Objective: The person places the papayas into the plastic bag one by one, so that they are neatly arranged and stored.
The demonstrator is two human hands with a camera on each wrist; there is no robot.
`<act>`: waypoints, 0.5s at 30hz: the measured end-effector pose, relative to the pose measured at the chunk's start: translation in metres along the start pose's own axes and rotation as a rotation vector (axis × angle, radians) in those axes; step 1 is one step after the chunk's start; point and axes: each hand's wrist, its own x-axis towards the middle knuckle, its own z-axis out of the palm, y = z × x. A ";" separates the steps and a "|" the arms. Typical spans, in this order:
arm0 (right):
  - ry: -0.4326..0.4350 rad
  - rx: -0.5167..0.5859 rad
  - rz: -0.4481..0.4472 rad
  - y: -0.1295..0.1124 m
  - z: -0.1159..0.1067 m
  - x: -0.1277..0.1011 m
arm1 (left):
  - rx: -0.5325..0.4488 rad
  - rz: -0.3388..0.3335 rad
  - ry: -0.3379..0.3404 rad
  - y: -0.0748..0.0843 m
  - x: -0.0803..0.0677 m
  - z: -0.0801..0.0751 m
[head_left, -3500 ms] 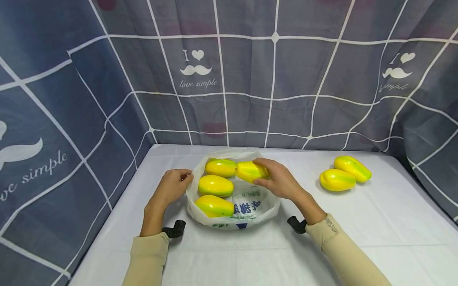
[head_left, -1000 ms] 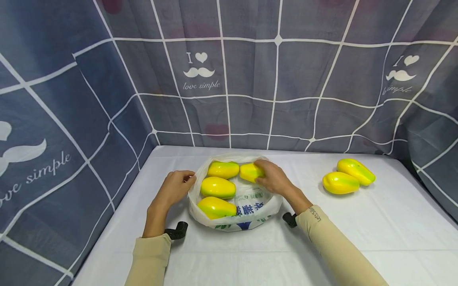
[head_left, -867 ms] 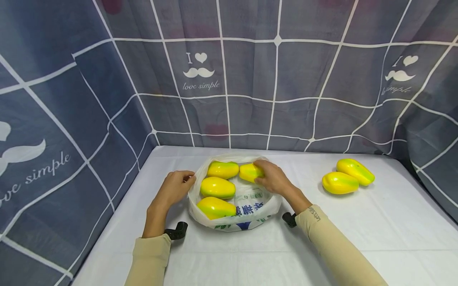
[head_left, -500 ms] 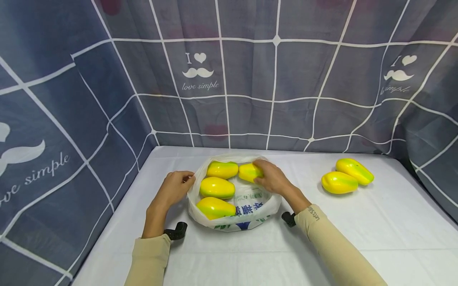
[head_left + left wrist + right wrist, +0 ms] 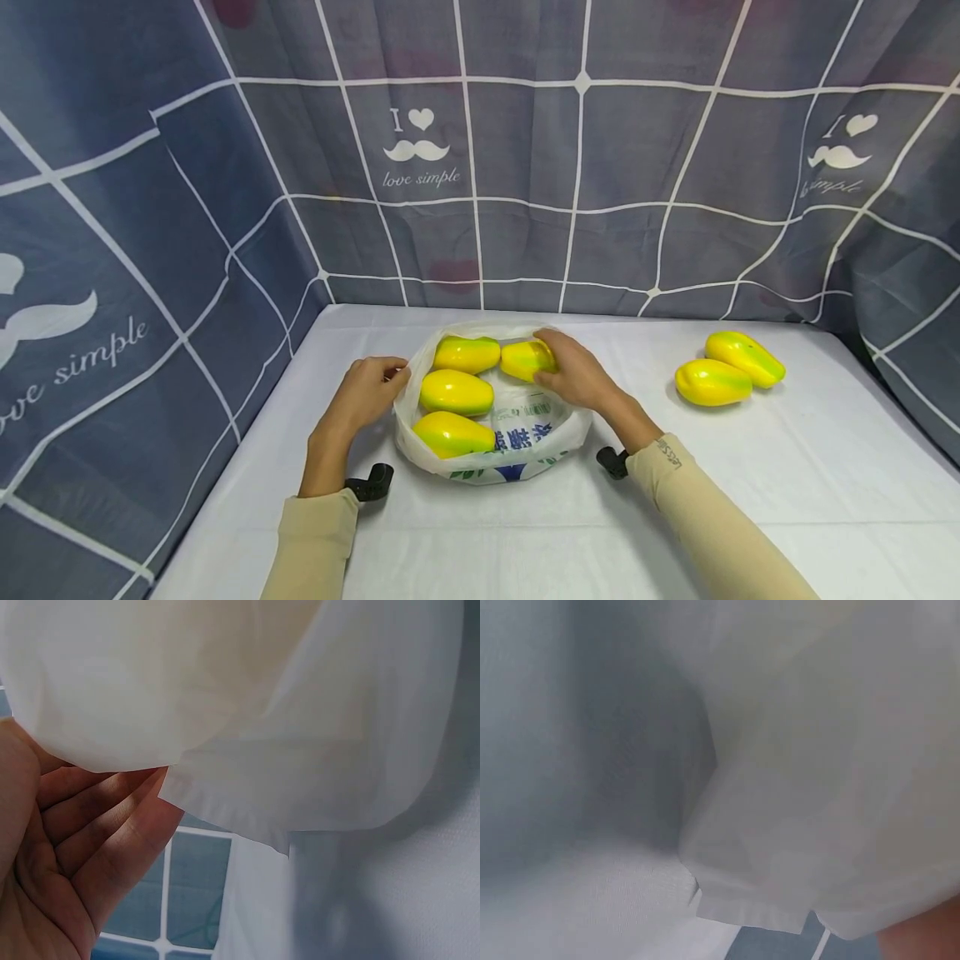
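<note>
A white plastic bag (image 5: 517, 467) with blue and green print stands wide-mouthed on the table. Three yellow-green papayas, among them a middle papaya (image 5: 456, 392), lie along its left side. My left hand (image 5: 366, 392) pinches the bag's left rim; in the left wrist view the left hand (image 5: 97, 847) has the bag's edge between thumb and fingers. Inside the bag's back right, my right hand (image 5: 577, 371) holds another papaya (image 5: 525, 359) by its right end, fingers behind it and thumb in front. In the right wrist view the bag (image 5: 802, 787) hides most of that hand.
Two more papayas lie together at the table's right, a front papaya (image 5: 712, 382) and a back papaya (image 5: 745, 358). A white cloth covers the table (image 5: 480, 550). Grey gridded curtains (image 5: 517, 167) rise behind and at the left.
My right hand has lowered the papaya into the bag beside the others; in the last half second it has shifted slightly right, showing more of the fruit. The left hand stays at the rim.
</note>
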 end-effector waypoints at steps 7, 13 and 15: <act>0.072 0.060 -0.006 0.005 -0.006 -0.009 | 0.002 0.001 0.005 0.000 0.001 0.001; 0.104 0.069 -0.031 0.011 -0.011 -0.022 | 0.007 0.001 0.005 0.000 0.001 0.001; 0.117 0.080 -0.029 0.013 -0.014 -0.028 | 0.006 0.000 0.005 0.000 0.001 0.001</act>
